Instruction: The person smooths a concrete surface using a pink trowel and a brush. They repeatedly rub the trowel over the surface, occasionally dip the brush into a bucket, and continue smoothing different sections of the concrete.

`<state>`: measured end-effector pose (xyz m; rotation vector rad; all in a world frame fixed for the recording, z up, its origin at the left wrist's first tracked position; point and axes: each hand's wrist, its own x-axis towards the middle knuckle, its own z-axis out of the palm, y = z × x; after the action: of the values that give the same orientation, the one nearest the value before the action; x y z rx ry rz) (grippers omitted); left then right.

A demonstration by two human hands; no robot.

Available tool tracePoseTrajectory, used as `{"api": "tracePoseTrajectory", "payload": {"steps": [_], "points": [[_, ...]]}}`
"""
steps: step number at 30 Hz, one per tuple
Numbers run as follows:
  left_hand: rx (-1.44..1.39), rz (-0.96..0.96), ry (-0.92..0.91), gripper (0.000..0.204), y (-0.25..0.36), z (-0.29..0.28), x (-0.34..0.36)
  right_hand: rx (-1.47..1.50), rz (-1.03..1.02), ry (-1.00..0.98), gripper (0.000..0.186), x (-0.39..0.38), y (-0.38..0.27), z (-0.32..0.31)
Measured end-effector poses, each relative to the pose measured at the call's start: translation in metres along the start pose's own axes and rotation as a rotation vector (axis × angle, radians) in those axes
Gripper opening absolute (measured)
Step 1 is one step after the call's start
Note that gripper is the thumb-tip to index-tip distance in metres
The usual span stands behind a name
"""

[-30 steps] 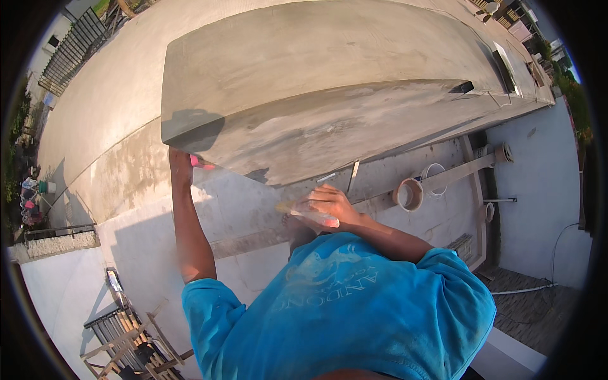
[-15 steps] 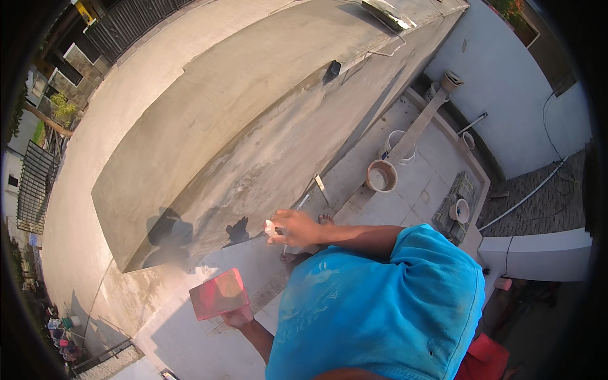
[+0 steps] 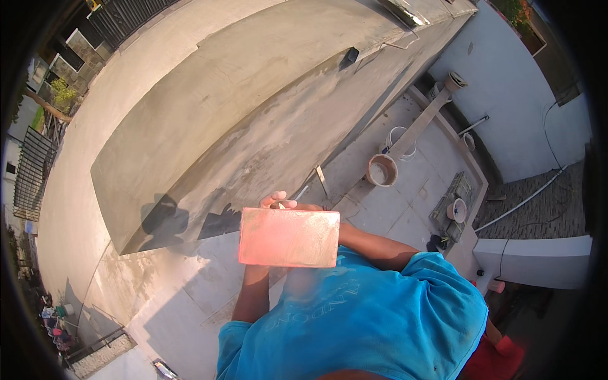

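Note:
Just in front of my chest, a pink rectangular plastering float [image 3: 289, 238] faces up with its flat, lightly smeared side in view. My left forearm [image 3: 253, 292] rises to its lower edge; the left hand holding it is hidden behind it. Above the float's top edge show the bent fingers of my right hand [image 3: 277, 201], closed, with a small pale bit between them that I cannot make out. The rest of that hand is covered by the float. Beyond both hands stretches a long plastered wall [image 3: 253, 82], its lower part patchy and damp-looking.
A brown bucket [image 3: 382, 170] stands right of the wall beside a white bucket [image 3: 408, 144] and a plank [image 3: 418, 130]. Farther right lie a crate-like grey rack [image 3: 451, 201] and a small pail [image 3: 456, 211]. A thin stick [image 3: 322, 181] leans near the wall foot.
The float has moved right and up from the lower left, turning its flat face upward, and now covers most of my right hand. My left arm has come in toward my chest.

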<state>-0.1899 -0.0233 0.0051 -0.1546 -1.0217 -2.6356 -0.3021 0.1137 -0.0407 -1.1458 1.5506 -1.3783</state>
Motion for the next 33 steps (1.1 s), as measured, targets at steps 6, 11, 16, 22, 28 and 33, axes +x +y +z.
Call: {"api": "tracePoseTrajectory", "payload": {"steps": [6, 11, 16, 22, 28, 33], "points": [[0.881, 0.403, -0.006, 0.035, 0.001, 0.011, 0.004, 0.007, -0.049, -0.020, 0.040, -0.007, -0.011, -0.023], [1.226, 0.464, 0.099, 0.030, 0.015, 0.031, 0.010, 0.843, 0.278, -0.240, 0.042, 0.008, -0.024, -0.060], [1.195, 0.292, 0.267, 0.025, 0.016, 0.038, 0.019, 1.227, 0.547, -0.368, 0.066, 0.003, 0.019, -0.043], [0.967, 0.313, 0.428, 0.019, 0.005, 0.031, 0.022, 1.252, 0.234, -0.151, 0.092, -0.016, -0.060, -0.125], [0.702, 0.750, 0.251, 0.015, 0.000, 0.056, 0.055, 0.509, 0.187, 0.237, 0.062, -0.036, -0.050, -0.136], [0.663, 0.820, 0.029, 0.009, -0.013, 0.086, 0.068, 0.544, 0.040, 0.486, 0.063, -0.012, -0.058, -0.112]]}}
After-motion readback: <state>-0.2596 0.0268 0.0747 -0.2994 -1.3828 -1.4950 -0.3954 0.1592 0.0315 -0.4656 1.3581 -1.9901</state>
